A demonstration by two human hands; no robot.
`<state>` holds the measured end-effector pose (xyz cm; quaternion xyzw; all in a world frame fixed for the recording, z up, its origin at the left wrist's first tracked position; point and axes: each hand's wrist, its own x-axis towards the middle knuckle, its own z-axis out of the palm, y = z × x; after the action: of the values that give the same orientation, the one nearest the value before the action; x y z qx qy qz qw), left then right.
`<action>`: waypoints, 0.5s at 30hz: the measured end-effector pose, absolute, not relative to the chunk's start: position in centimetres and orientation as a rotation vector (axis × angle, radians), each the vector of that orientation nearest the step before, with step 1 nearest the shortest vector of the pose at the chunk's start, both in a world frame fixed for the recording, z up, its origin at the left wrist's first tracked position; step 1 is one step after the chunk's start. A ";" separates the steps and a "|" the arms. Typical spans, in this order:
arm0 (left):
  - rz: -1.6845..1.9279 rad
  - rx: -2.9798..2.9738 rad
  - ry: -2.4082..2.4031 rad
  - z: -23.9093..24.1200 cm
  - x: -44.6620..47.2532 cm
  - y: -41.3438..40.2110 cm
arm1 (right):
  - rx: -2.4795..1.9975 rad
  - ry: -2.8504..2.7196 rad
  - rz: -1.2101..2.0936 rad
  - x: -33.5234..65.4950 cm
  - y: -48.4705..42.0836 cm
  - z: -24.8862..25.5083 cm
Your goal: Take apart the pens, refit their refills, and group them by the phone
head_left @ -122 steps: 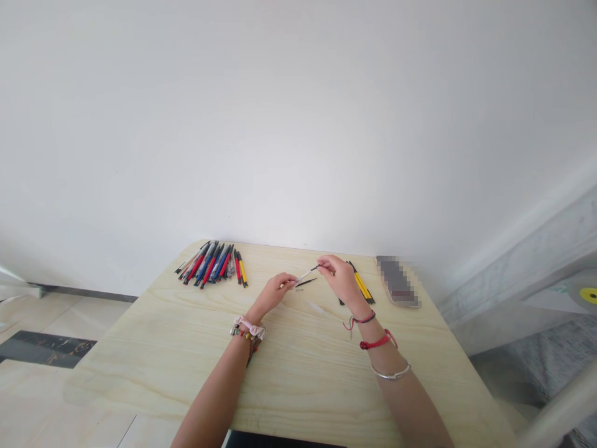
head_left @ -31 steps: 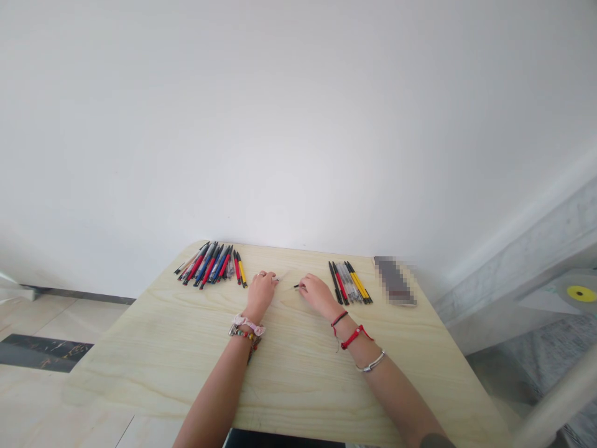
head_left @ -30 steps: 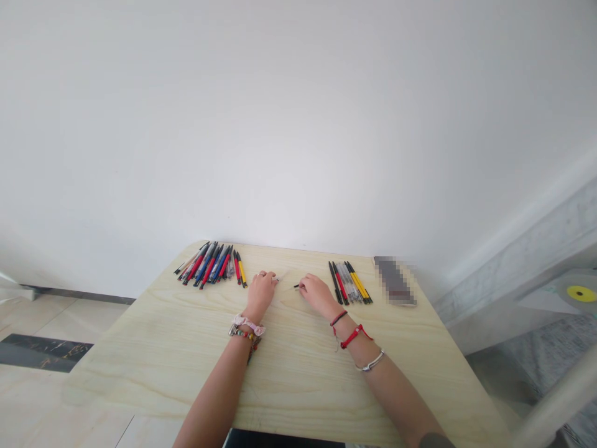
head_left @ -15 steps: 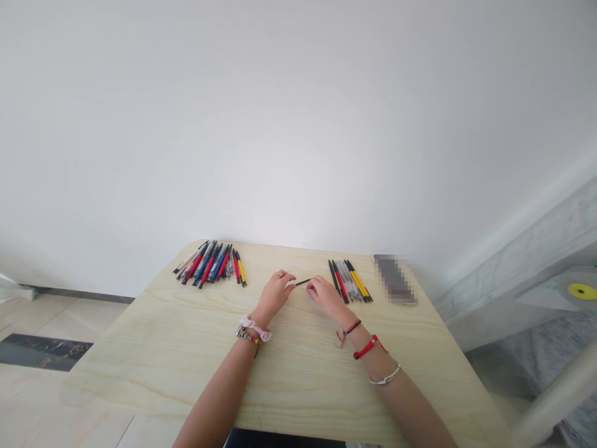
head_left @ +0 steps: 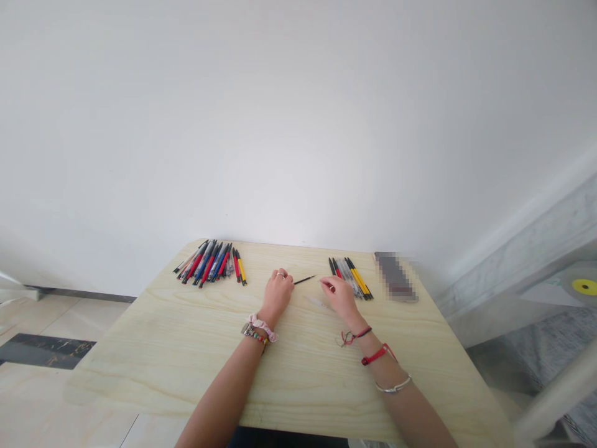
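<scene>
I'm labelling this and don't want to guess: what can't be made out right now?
Head view, left hand: its back hides whether it grips the black rod.
Head view, right hand: anything it pinches is too small to tell.
Head view, pen pile: overlap hides the exact count.
Head view, dark rectangular object: pixelation masks its surface.
Head view, dark shape: the table and bottom picture edge cut it off.

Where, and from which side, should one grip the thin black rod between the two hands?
Probably pinch the thin black rod near its right end, with the right hand coming from the right: it is slender, and that end points away from the left hand, which is close to its other end.
</scene>
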<state>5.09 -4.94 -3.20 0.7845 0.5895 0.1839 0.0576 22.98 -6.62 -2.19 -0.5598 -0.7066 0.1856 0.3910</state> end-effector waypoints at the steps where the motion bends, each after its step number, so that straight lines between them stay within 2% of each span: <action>1: 0.542 2.387 1.785 -3.2 5.2 -4.9 | -1.418 -1.786 0.467 23.0 -6.6 -2.2; 15: 0.623 2.415 1.692 -2.4 4.6 -4.8 | -1.326 -1.377 0.646 24.4 -6.3 -1.9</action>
<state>4.65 -4.83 -2.38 0.7996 0.5604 0.2062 0.0639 24.39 -6.34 -1.89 -0.5561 -0.5774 0.2708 0.5329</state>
